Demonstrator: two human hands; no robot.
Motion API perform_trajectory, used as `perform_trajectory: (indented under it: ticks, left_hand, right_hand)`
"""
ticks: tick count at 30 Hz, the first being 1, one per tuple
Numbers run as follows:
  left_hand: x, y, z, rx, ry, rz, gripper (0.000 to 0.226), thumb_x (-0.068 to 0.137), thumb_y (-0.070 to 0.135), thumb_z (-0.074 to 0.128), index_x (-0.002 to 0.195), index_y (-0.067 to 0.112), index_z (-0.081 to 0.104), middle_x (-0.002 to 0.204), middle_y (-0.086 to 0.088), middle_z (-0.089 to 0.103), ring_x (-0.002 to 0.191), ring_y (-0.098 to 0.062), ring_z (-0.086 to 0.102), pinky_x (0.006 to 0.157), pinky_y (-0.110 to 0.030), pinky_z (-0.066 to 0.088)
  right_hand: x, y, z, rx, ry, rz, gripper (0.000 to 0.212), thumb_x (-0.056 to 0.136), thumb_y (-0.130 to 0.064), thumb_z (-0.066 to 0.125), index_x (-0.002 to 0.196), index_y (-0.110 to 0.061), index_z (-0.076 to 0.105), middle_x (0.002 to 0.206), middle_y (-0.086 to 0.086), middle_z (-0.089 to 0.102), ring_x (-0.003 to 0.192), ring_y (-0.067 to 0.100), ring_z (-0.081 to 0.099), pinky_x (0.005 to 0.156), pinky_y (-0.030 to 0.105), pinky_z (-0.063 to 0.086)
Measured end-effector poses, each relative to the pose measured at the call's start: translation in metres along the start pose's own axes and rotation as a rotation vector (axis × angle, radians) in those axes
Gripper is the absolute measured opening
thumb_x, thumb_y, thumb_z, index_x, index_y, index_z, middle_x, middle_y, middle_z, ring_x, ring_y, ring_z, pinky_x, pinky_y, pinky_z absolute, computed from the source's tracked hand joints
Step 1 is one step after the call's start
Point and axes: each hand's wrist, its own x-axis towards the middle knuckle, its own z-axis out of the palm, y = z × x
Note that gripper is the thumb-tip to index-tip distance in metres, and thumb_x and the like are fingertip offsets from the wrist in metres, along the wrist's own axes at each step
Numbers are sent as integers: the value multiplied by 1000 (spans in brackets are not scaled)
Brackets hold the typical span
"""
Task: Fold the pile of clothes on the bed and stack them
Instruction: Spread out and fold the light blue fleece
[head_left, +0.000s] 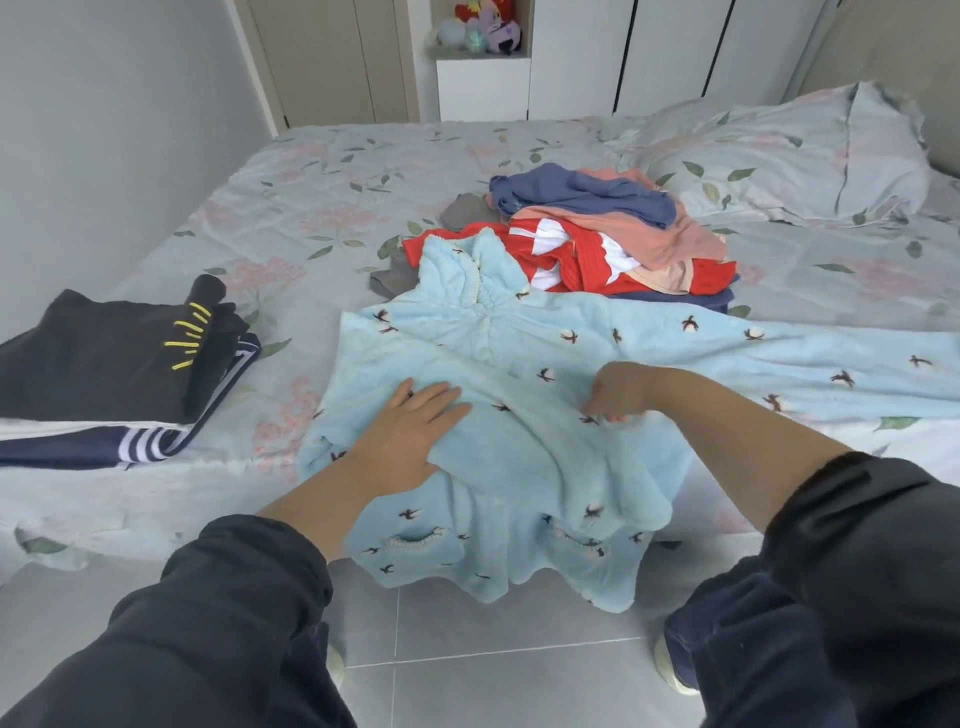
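Both hands on blue robe (519, 447): left hand (410, 436) flat, fingers straight, pressing; right hand (621, 392) pinching fabric

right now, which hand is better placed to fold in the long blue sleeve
Right, probably. The right hand pinches the blue garment on the side where the sleeve stretches out, while the left hand lies flat on the garment's other half, well placed to hold it down.
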Motion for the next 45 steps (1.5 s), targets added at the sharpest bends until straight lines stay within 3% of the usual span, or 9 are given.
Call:
perform_trajectory:
  ticks: [5,9,14,19,27,30,34,41,45]
  left_hand:
    - [-36,-17,-6,122,131,-214,83,48,12,84,128,7,60,135,-16,54,126,-36,50,101,-64,32]
    - [-59,-37,-7,-18,94,-641,81,67,8,69,142,12,40,134,-14,49,119,-35,48,95,-48,41]
    - [-79,-55,-6,-93,56,-737,73,76,0,58,144,17,37,110,-11,56,81,-34,58,64,-34,44]
    - [-79,-56,-1,-108,9,-781,68,78,-2,53,141,20,41,113,-9,52,87,-33,57,64,-35,44]
    - [-78,-64,14,-224,66,-631,80,70,-2,60,144,24,41,119,-11,55,94,-34,58,67,-36,48]
    - [-76,-69,14,-442,107,-748,77,72,14,65,142,34,40,132,0,51,118,-24,51,89,-33,43]
    - [-78,-72,15,-457,132,-721,74,74,13,64,142,31,41,130,-4,53,117,-26,53,90,-33,41]
    - [-92,-61,8,-92,145,-400,87,51,-18,70,132,12,58,93,-18,62,70,-33,60,48,-32,49]
    - [-88,-64,6,-114,122,-328,80,55,-14,71,130,9,59,108,-21,63,90,-37,63,66,-39,54]
  right_hand:
    - [26,-46,38,227,235,-127,36,90,-51,50,84,-16,55,87,-4,51,84,17,51,68,28,36]
    - [36,-75,49,371,323,-138,40,89,-49,55,100,-11,62,99,0,58,97,23,56,73,27,38]
    - [36,-60,30,826,114,-16,40,81,-42,72,95,-5,69,98,13,69,81,26,65,73,30,53]
    - [33,-28,24,619,-35,-3,44,79,-35,76,109,-4,67,102,8,68,91,24,66,78,32,54]
    - [19,-25,16,363,-805,-66,39,84,-13,70,122,-7,60,118,10,67,103,24,67,85,36,55]
    - [16,-35,20,309,-696,-95,41,86,-33,63,119,-7,59,111,8,67,91,18,67,78,28,53]
    - [18,-51,23,531,-503,-85,69,74,-56,61,120,-4,60,115,15,67,105,25,65,93,35,51]
    - [27,-60,39,623,-208,-127,25,88,-14,67,107,1,64,104,18,70,93,32,66,84,41,56]
    - [31,-42,28,749,-89,-75,10,92,-3,58,99,3,60,91,17,62,77,24,58,67,29,50]
